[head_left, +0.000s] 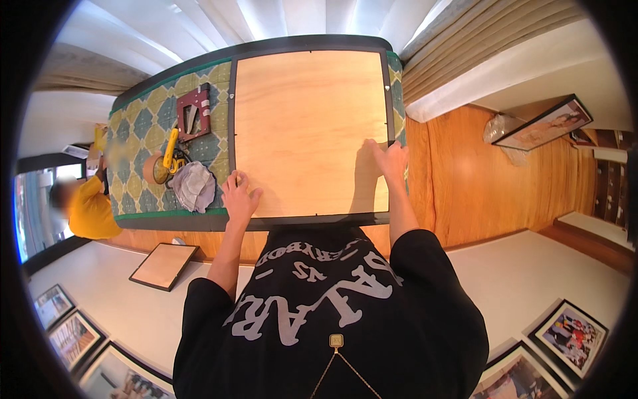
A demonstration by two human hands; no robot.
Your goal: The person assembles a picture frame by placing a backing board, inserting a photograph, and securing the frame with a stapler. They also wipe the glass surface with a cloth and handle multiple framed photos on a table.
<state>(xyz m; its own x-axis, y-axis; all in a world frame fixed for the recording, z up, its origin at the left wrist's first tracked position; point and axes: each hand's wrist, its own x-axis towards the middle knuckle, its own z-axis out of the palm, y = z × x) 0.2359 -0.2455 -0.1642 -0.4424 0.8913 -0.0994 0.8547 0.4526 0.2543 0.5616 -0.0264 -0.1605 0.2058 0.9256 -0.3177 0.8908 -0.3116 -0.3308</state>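
Observation:
A large dark-edged picture frame [232, 120] lies on the patterned table, its pale wooden backing board [306, 126] facing up. Small dark tabs show along its inner edge. My left hand [240, 198] rests on the frame's left side near the close corner, fingers spread, thumb over the board. On the opposite side, my right hand [392, 161] grips the frame's edge, with the thumb on the board and the fingers to the outside. Its shadow falls across the wood.
Left of the frame lie a crumpled grey cloth [194, 187], a yellow-handled tool [171, 147], a tape roll [154, 169] and a maroon frame piece [203, 118]. A person in yellow [94, 211] is at far left. Framed pictures [546, 124] lean at right; others stand behind me.

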